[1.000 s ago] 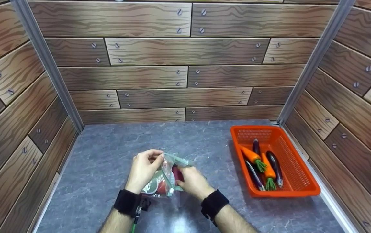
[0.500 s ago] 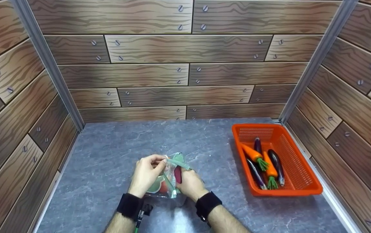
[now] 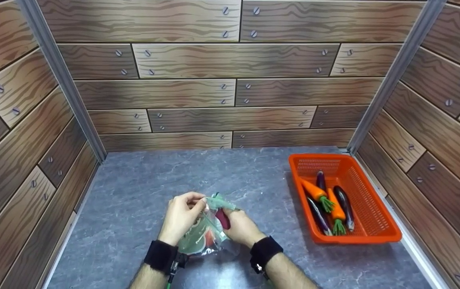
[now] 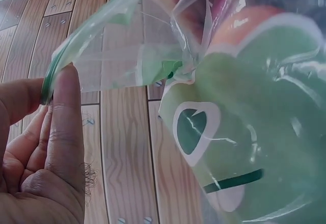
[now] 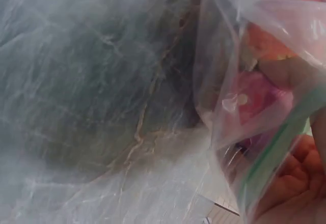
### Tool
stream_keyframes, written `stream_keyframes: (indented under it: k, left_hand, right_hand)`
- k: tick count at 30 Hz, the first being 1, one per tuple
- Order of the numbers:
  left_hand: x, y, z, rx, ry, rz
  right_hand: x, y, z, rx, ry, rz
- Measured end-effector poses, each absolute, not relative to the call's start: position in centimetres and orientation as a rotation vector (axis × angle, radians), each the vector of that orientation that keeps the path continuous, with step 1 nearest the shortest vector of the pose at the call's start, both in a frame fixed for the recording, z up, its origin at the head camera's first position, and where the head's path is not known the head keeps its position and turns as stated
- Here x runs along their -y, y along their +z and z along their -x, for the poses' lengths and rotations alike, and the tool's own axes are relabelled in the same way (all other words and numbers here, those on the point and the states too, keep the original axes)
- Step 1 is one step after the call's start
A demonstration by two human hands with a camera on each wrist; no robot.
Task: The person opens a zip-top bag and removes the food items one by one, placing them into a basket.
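A clear zip bag [image 3: 193, 239] with green print is held above the table in the head view. My left hand [image 3: 181, 214] pinches the bag's green zip edge [image 4: 76, 43] between thumb and finger. At the bag's opening, my right hand [image 3: 244, 228] grips a smooth dark magenta, rounded thing [image 3: 222, 219]; its kind does not show. The right fingertips are inside the bag, partly hidden by the plastic. Within the bag sits a red-orange round thing [image 5: 272, 43], close to the magenta one in the right wrist view.
An orange plastic basket [image 3: 378, 216] stands on the right of the grey marbled table [image 3: 141, 172]. Carrots [image 3: 335, 204] and several eggplants [image 3: 344, 202] lie in it. Wood-patterned walls [image 3: 190, 92] enclose the table at the back and sides.
The right hand shifted slightly left, then back right, with the magenta thing at the bag's opening. The bag's printed front now hangs lower and flatter. The left hand keeps its pinch.
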State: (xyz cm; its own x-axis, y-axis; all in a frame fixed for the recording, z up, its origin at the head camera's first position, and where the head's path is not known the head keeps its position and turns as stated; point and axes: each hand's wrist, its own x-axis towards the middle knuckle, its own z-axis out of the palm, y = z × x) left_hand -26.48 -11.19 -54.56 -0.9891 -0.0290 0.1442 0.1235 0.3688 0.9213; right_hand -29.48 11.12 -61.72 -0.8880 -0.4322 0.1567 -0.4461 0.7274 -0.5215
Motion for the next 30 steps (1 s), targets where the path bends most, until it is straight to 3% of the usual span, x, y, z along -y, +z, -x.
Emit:
stream_keyframes:
  k: [17, 30]
  left_hand:
    - [11.2, -48.5, 27.3, 2.337, -1.709, 0.148]
    - [10.5, -43.7, 27.8, 2.223, -1.703, 0.224]
  right_hand:
    - [-13.3, -53.7, 31.0, 2.666, 0.871, -0.617]
    - [-15.5, -47.4, 30.4, 2.447, 0.766, -0.691]
